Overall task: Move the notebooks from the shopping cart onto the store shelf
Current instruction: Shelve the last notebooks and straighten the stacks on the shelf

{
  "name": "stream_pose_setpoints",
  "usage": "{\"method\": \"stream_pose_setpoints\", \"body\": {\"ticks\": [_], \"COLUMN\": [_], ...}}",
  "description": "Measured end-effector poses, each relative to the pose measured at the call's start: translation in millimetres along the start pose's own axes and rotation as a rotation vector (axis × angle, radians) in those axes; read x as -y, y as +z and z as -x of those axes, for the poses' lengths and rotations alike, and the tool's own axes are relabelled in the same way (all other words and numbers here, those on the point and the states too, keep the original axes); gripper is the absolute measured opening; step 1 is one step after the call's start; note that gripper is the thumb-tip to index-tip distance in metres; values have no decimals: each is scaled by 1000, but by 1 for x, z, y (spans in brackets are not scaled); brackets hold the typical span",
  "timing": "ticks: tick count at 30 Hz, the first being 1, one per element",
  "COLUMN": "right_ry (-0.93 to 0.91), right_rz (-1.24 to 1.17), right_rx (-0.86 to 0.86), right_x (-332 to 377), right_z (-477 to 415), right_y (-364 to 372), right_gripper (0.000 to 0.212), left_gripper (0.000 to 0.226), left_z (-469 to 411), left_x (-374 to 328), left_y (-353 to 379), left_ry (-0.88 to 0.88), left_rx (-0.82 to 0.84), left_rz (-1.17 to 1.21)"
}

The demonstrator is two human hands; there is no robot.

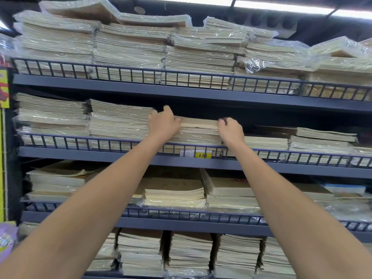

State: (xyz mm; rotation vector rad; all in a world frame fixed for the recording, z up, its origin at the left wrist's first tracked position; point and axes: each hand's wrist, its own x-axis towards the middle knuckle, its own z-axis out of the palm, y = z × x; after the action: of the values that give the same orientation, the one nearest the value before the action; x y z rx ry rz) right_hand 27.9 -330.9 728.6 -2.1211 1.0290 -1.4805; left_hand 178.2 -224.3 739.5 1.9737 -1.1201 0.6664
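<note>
A stack of cream notebooks lies on the second shelf from the top, behind its blue wire rail. My left hand grips the stack's left end, fingers curled over its top edge. At the stack's right end my right hand holds on with fingers curled over the top. Both arms reach up from below. The shopping cart is out of view.
Plastic-wrapped notebook piles fill the top shelf. More stacks sit left and right of the held one, and on the two lower shelves. A yellow price tag hangs on the rail. Dark space remains above the held stack.
</note>
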Motion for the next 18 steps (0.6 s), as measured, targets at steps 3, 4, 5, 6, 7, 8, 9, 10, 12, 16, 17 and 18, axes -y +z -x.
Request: {"method": "stream_pose_setpoints", "body": {"ticks": [3, 4, 5, 6, 7, 8, 9, 10, 12, 16, 17, 18], "right_ry": [-35, -51, -70, -86, -95, -102, -109, -118, -126, -90, -90, -91], "right_rz": [14, 26, 39, 43, 32, 10, -16, -41, -87, -105, -79, -58], "right_rx": [16, 20, 24, 30, 34, 31, 17, -9, -45, 9, 21, 27], "right_x": [0, 0, 1, 1, 1, 1, 1, 0, -1, -2, -4, -4], "right_z": [5, 8, 11, 14, 17, 19, 21, 23, 23, 22, 21, 20], "right_y": [-3, -5, -6, -7, -7, -8, -8, -7, -7, 1, 2, 3], "right_gripper": [45, 48, 49, 51, 51, 52, 52, 51, 49, 49, 47, 46], "left_gripper": [38, 37, 36, 35, 35, 35, 35, 34, 34, 37, 38, 39], "left_z": [10, 14, 18, 20, 23, 25, 25, 25, 22, 17, 17, 16], "left_x": [5, 5, 6, 6, 6, 6, 7, 8, 10, 14, 13, 12], "left_y": [2, 4, 5, 7, 9, 11, 12, 14, 18, 21, 21, 20], "left_ry": [48, 60, 67, 68, 68, 70, 74, 76, 80, 73, 64, 55], "left_rx": [-116, -153, -191, -225, -254, -278, -300, -318, -340, -321, -300, -283], "left_rz": [73, 86, 98, 106, 108, 98, 76, 42, -60, -172, -173, -170]}}
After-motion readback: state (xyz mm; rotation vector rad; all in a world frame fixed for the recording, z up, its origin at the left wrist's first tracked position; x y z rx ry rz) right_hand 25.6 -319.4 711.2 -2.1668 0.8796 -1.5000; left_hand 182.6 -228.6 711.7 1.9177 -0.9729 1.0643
